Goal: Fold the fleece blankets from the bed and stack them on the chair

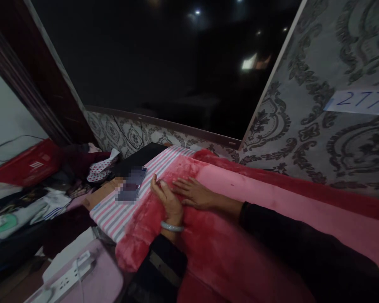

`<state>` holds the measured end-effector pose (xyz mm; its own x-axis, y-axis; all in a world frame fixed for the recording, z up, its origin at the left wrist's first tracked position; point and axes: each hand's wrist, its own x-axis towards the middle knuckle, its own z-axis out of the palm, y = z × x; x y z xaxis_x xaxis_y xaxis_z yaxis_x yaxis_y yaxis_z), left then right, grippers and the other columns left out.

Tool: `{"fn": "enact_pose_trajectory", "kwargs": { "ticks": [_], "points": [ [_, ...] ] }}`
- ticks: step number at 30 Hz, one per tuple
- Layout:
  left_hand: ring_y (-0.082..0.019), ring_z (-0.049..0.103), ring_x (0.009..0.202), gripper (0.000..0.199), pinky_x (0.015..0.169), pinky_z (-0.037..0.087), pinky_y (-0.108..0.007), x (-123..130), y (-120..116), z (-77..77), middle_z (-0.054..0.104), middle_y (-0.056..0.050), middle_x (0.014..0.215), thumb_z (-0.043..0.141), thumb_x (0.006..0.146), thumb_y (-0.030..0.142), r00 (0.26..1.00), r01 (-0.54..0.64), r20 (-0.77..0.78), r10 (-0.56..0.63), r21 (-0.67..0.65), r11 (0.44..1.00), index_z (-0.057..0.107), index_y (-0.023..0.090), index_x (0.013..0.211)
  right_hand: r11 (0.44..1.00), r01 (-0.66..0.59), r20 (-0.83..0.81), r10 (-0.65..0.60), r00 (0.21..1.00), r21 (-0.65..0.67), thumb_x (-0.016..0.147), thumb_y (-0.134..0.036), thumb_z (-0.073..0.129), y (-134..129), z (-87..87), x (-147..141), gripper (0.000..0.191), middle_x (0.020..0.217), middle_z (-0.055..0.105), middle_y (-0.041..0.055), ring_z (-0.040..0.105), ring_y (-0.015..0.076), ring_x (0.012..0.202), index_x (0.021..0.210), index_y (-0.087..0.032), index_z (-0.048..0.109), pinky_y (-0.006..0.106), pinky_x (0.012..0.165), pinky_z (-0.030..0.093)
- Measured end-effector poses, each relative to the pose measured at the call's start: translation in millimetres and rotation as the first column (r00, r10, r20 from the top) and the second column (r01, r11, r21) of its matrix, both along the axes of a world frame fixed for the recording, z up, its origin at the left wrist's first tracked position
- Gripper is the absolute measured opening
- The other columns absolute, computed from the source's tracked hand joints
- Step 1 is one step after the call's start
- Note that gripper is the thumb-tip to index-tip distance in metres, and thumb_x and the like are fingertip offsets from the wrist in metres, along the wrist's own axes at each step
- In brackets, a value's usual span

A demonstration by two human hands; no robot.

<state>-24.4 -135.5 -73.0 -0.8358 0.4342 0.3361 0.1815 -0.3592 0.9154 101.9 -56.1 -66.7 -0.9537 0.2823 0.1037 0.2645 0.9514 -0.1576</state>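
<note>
A red plush blanket [217, 235] with a smooth pink side lies over a striped cloth [113, 216] in pink, grey and white. My right hand [196, 193] rests flat on the blanket's red pile, fingers stretched out to the left. Just left of it, my left hand [169, 204] is turned on its edge against the blanket, fingers apart and holding nothing. A pale bracelet [172, 227] circles the left wrist. On the striped cloth, left of my hands, lies a dark, partly blurred item [131, 187].
Behind the blanket, a large dark screen [177, 63] hangs on patterned wallpaper. A paper marked 277 [358, 102] is on the wall at right. At lower left, a white power strip [71, 277] sits on a pink surface. Clothes and a red bag [28, 164] are heaped farther left.
</note>
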Motion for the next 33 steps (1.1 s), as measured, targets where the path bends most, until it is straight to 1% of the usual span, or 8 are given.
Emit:
{"fn": "enact_pose_trajectory", "kwargs": {
  "ticks": [5, 13, 15, 18, 22, 26, 30, 33],
  "points": [
    [-0.025, 0.039, 0.147, 0.053, 0.124, 0.028, -0.044, 0, 6, -7.9, 0.043, -0.018, 0.153, 0.035, 0.103, 0.052, 0.987, -0.004, 0.158, 0.008, -0.024, 1.000, 0.046, 0.016, 0.140, 0.974, 0.225, 0.092, -0.223, 0.970, -0.015, 0.107, -0.051, 0.036, 61, 0.5, 3, 0.061, 0.170, 0.018, 0.0069, 0.011, 0.0270, 0.158, 0.163, -0.026, 0.029, 0.059, 0.125, 0.009],
    [-0.025, 0.040, 0.146, 0.050, 0.125, 0.029, -0.045, 2, 4, -3.4, 0.045, -0.018, 0.153, 0.034, 0.103, 0.050, 0.989, -0.025, 0.146, 0.031, -0.037, 0.999, 0.046, 0.017, 0.139, 0.730, 0.683, 0.145, -0.680, 0.719, 0.039, 0.107, -0.045, 0.032, 106, 19.8, 25, 0.062, 0.170, 0.017, 0.0096, 0.013, 0.0317, 0.157, 0.165, -0.023, 0.025, 0.060, 0.124, 0.019],
    [-0.025, 0.039, 0.147, 0.051, 0.125, 0.029, -0.045, 2, 3, -2.1, 0.043, -0.019, 0.154, 0.033, 0.104, 0.049, 0.989, -0.024, 0.142, 0.030, -0.040, 0.999, 0.044, 0.015, 0.141, 0.790, 0.609, 0.067, -0.613, 0.787, 0.073, 0.107, -0.047, 0.034, 89, 19.8, 11, 0.063, 0.170, 0.019, 0.0112, 0.012, 0.0314, 0.157, 0.164, -0.022, 0.027, 0.060, 0.124, 0.017],
    [-0.025, 0.037, 0.148, 0.053, 0.125, 0.028, -0.044, 3, 2, -3.0, 0.041, -0.020, 0.156, 0.029, 0.104, 0.049, 0.993, -0.019, 0.114, 0.027, -0.071, 0.997, 0.042, 0.014, 0.143, 0.978, 0.202, 0.021, -0.204, 0.979, 0.060, 0.107, -0.054, 0.032, 56, 10.9, -16, 0.062, 0.170, 0.022, 0.0076, 0.013, 0.0266, 0.157, 0.163, -0.028, 0.028, 0.057, 0.125, 0.011],
    [-0.025, 0.038, 0.148, 0.054, 0.124, 0.032, -0.045, 2, 2, -8.4, 0.040, -0.018, 0.156, 0.024, 0.105, 0.051, 0.997, -0.018, 0.069, 0.027, -0.138, 0.990, 0.039, 0.018, 0.145, 0.996, -0.039, 0.058, 0.043, 0.997, -0.074, 0.107, -0.059, 0.028, 47, -0.1, -42, 0.062, 0.170, 0.023, 0.0037, 0.016, 0.0234, 0.157, 0.163, -0.033, 0.027, 0.055, 0.126, 0.010],
    [-0.025, 0.038, 0.148, 0.054, 0.124, 0.032, -0.045, 3, 1, -11.0, 0.040, -0.019, 0.156, 0.024, 0.106, 0.050, 0.998, -0.005, 0.055, 0.013, -0.143, 0.990, 0.038, 0.017, 0.145, 0.965, 0.259, 0.097, -0.256, 0.962, -0.025, 0.108, -0.052, 0.030, 86, 5.6, -39, 0.058, 0.170, 0.022, 0.0039, 0.016, 0.0247, 0.157, 0.162, -0.032, 0.030, 0.055, 0.126, 0.013],
    [-0.025, 0.035, 0.150, 0.054, 0.124, 0.031, -0.044, 3, 1, -8.5, 0.037, -0.019, 0.158, 0.024, 0.105, 0.050, 0.997, 0.016, 0.071, -0.004, -0.164, 0.986, 0.036, 0.016, 0.146, 0.766, 0.642, 0.154, -0.639, 0.754, 0.036, 0.109, -0.044, 0.030, 116, 17.4, -16, 0.056, 0.169, 0.023, 0.0066, 0.017, 0.0283, 0.157, 0.163, -0.030, 0.029, 0.059, 0.123, 0.020],
    [-0.025, 0.036, 0.149, 0.054, 0.124, 0.030, -0.044, 3, 2, -7.3, 0.038, -0.019, 0.157, 0.024, 0.105, 0.049, 0.997, 0.010, 0.074, 0.003, -0.177, 0.984, 0.037, 0.015, 0.145, 0.695, 0.716, 0.122, -0.718, 0.686, 0.064, 0.107, -0.043, 0.030, 109, 24.4, -2, 0.059, 0.169, 0.021, 0.0135, 0.016, 0.0344, 0.156, 0.163, -0.023, 0.028, 0.066, 0.120, 0.023]
  ]
}}
